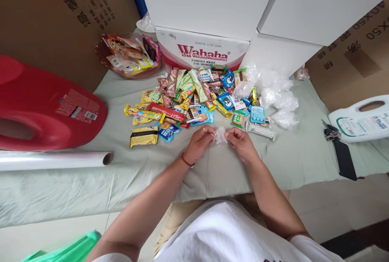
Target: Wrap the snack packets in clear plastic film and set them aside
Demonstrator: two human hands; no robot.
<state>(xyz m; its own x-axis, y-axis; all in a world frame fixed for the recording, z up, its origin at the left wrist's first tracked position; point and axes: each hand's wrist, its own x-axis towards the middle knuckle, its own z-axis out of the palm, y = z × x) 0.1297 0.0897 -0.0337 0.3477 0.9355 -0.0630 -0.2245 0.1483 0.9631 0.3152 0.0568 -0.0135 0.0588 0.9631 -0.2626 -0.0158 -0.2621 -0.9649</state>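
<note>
A small clear plastic bag (220, 135) is stretched between my two hands, low over the cloth in front of me. My left hand (200, 142) pinches its left edge, and a red bracelet circles that wrist. On the opposite edge, my right hand (240, 143) grips with thumb and fingers. Just beyond the hands lies a heap of wrapped snacks (197, 82) in many colours. Close to my right hand are a silver-wrapped bar (260, 131) and a green snack packet (237, 120). Crumpled clear plastic bags (279, 92) form a pile at the heap's right.
A bowl of packets (101, 57) stands at the back left, near a red jug (45, 108) and a plastic film roll (54, 160). The Wahaha carton (203, 49) borders the back. On the right are a white bottle (361, 122) and a black object with keys (343, 158).
</note>
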